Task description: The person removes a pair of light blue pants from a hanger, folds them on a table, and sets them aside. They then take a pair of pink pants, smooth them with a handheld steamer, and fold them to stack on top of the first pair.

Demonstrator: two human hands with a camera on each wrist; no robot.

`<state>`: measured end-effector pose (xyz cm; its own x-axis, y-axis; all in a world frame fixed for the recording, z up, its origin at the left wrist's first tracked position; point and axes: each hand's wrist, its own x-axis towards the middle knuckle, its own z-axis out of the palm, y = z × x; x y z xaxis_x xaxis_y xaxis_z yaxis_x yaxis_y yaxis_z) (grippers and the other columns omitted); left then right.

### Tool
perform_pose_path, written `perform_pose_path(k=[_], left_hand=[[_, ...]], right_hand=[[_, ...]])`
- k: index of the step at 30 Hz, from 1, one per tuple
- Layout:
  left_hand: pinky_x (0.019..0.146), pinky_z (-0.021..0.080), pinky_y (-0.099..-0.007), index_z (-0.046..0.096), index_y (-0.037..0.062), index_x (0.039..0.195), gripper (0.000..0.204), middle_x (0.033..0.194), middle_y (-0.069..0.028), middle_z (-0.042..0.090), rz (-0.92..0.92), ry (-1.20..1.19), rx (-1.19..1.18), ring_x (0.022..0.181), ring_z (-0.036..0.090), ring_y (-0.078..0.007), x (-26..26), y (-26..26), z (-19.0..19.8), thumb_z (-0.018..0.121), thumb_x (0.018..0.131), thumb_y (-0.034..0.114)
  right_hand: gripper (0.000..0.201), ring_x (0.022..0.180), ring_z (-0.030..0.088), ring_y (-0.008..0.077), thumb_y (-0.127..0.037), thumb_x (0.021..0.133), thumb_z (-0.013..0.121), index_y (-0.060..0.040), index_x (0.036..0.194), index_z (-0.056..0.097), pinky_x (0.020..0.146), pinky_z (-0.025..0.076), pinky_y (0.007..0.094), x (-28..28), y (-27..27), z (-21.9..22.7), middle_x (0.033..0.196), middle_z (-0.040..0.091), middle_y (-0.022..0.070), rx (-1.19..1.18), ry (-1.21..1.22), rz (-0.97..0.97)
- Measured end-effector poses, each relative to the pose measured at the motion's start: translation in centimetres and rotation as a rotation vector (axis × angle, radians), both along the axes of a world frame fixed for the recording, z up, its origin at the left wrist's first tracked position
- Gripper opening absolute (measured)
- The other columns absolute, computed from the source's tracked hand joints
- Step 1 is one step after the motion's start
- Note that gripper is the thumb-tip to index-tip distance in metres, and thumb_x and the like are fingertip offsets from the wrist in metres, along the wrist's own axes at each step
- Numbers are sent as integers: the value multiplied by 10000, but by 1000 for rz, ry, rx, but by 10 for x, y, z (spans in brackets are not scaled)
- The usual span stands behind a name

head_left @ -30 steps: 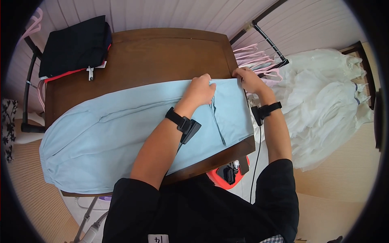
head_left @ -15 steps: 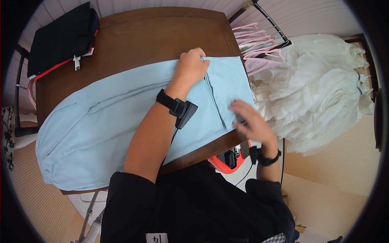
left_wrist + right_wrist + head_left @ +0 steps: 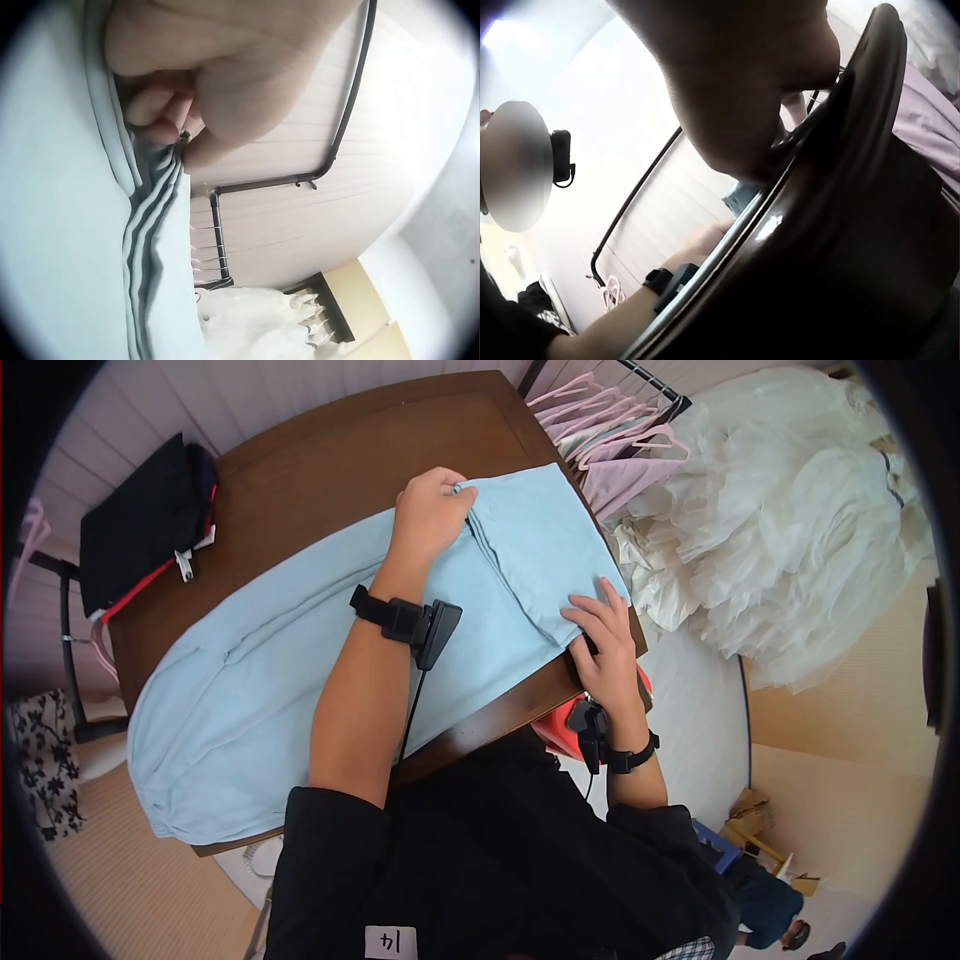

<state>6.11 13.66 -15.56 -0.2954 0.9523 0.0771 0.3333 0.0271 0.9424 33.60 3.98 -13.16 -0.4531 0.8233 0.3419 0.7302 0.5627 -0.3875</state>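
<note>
The left hand (image 3: 430,515) pinches the far edge of the light blue garment (image 3: 255,695) between thumb and curled fingers; the left wrist view shows several layers of cloth bunched at that grip. The right hand (image 3: 606,648) lies with its fingers spread over the garment's near right corner. A layered fold (image 3: 512,585) crosses the garment from beside the left hand to near the right one. The garment lies lengthwise on the brown wooden tabletop (image 3: 350,450), with bare wood beyond its far edge and a narrow strip along its near edge. Past the garment's far left side sits a stack of folded black clothes (image 3: 140,525), a red layer showing below and a white tag (image 3: 185,566) on the side toward the garment. Beyond the garment's far right corner, off the tabletop, pink hangers (image 3: 590,405) hang in a row with lilac cloth (image 3: 625,485). Right of the garment spread white ruffled gowns (image 3: 750,530). Below the garment's near right corner, a red container (image 3: 553,734) shows partly.
</note>
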Motion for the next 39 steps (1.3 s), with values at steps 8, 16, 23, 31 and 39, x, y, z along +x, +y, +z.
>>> perform_pose_path(k=[8,16,23,31,39], left_hand=[[563,396,-224,627,1,975,140,761,15,587,22,-365,51,641,525,-74,20,14,1,640,847,57],[591,449,-261,599,12,1018,172,841,-26,580,-62,-610,87,751,541,-98,36,29,55,580,854,61],[656,492,-314,605,69,1046,185,915,-15,596,27,-161,-282,816,562,-133,12,20,24,580,873,127],[733,498,-284,624,-10,1103,298,946,-72,664,-301,54,-323,836,621,-156,16,56,47,696,830,84],[634,440,-260,644,-7,1040,231,822,-20,652,-189,43,-428,734,578,-104,18,59,41,698,824,53]], right_hand=[[291,1317,437,401,45,769,569,-69,1006,694,1105,264,601,9,4,-7,1139,653,74,22,335,-149],[294,1330,427,391,33,737,620,-103,984,703,1092,259,635,9,1,-16,1176,624,61,170,315,-116],[276,1329,414,399,-17,721,673,-128,973,702,1071,264,672,5,-2,-18,1219,584,62,157,143,-98],[287,1343,380,411,-50,703,699,-136,977,701,1052,285,683,5,-1,-15,1265,543,78,121,104,-204],[270,1345,386,412,-37,709,684,-147,955,698,1049,290,673,8,3,-24,1261,554,74,177,176,-215]])
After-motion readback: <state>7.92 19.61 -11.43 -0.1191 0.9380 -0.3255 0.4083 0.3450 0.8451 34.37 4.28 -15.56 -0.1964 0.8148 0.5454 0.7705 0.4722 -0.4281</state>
